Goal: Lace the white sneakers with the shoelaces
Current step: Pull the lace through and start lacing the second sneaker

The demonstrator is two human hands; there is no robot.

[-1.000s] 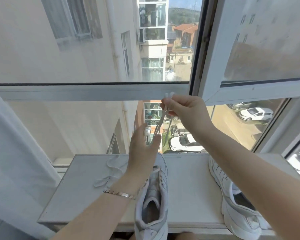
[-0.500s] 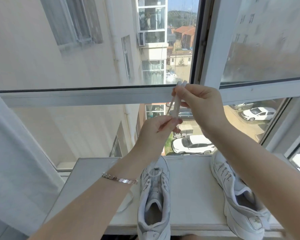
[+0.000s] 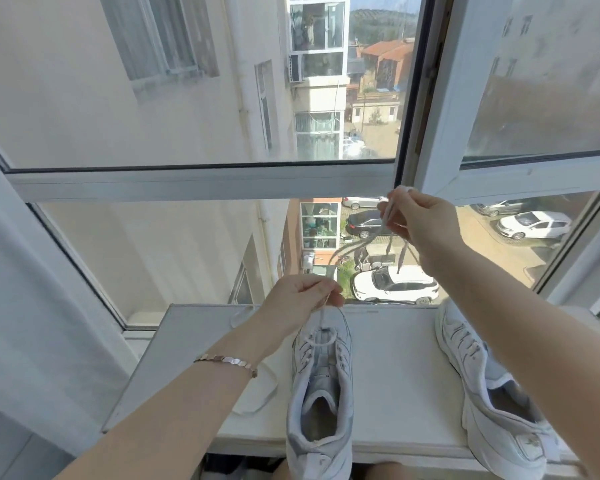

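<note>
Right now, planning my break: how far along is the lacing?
Early. Done: lace through only the front eyelets of the middle sneaker. In hand: left hand pinches it, right hand holds its ends high. Left: remaining eyelets, then right sneaker; spare lace on the sill.

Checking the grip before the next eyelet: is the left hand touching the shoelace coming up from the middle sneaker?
Touching. The head view shows the left hand pinching the shoelace just above the middle sneaker.

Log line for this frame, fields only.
left hand: pinches shoelace above middle sneaker | right hand: grips same shoelace, raised | second sneaker: on windowsill, untouched
</note>
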